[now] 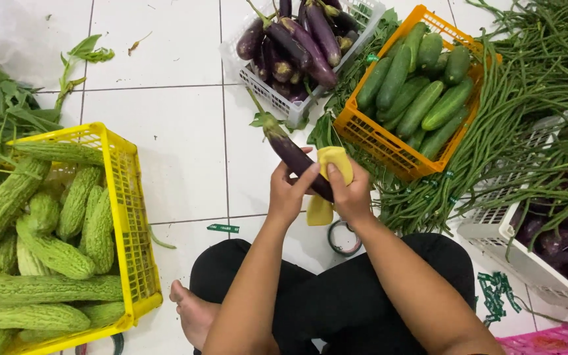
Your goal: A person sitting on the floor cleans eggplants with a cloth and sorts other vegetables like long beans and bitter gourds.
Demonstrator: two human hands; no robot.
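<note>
Hands, left hand and right hand, clamp eggplant and yellow cloth over bare tiles.

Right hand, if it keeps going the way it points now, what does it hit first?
The right hand, holding a yellow cloth on the eggplant, points up-frame. Past those, likely the leafy greens before the orange basket of cucumbers; depth is unclear.
</note>
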